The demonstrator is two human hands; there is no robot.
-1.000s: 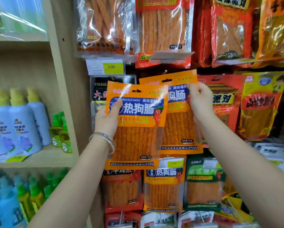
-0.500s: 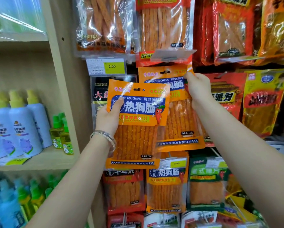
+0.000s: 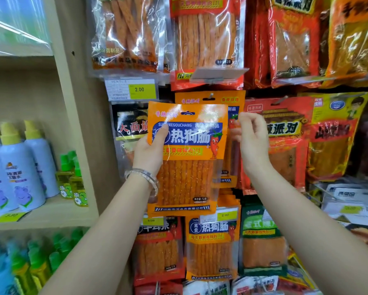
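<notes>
- Left hand (image 3: 149, 154) holds an orange snack packet (image 3: 187, 162) by its left edge. The thumb (image 3: 163, 135) is pressed on the printed front and the other fingers are hidden behind the packet.
- The held packet is upright and face-on to the camera, in front of the hanging display and off any hook. Its clear lower window shows long orange sticks.
- A silver bracelet (image 3: 142, 175) is on the left wrist.
- Right hand (image 3: 253, 141) is raised just beside the held packet's upper right corner, fingers loosely curled with a narrow gap between thumb and forefinger.
- Cannot tell whether those fingertips pinch a packet edge or only hover next to it.
- A second, matching orange packet (image 3: 210, 100) hangs on a metal peg (image 3: 210, 95) directly behind the held one. Only its top strip and right margin show.
- Behind the right hand hangs a red packet (image 3: 285, 128), with a yellow packet (image 3: 332, 133) further right.
- Below the held packet, another orange packet (image 3: 213, 241) hangs in the lower row.
- A yellow price tag (image 3: 139, 89) reading 2.00 sits above and to the left of the held packet.
- On the wooden shelf (image 3: 51, 211) to the left stand pale spray bottles (image 3: 21, 167) and small green bottles (image 3: 70, 177), well apart from both hands.
</notes>
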